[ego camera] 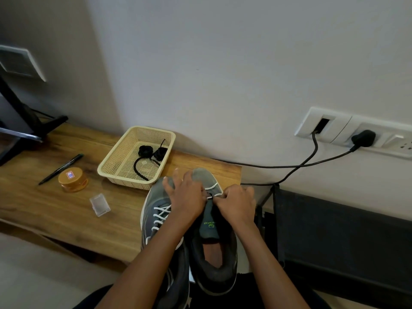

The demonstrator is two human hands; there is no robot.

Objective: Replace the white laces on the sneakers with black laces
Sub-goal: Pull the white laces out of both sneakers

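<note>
Head: grey sneakers (156, 198), thin white lace (213, 186)

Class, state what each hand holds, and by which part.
The right hand pinches the white lace near the sneaker toe-end eyelets; the left hand presses on its toe.

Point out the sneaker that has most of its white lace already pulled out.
The right sneaker, whose bare tongue shows; white lace crosses only near its toe, where the right hand pinches it. The left sneaker shows crossed lacing.
</note>
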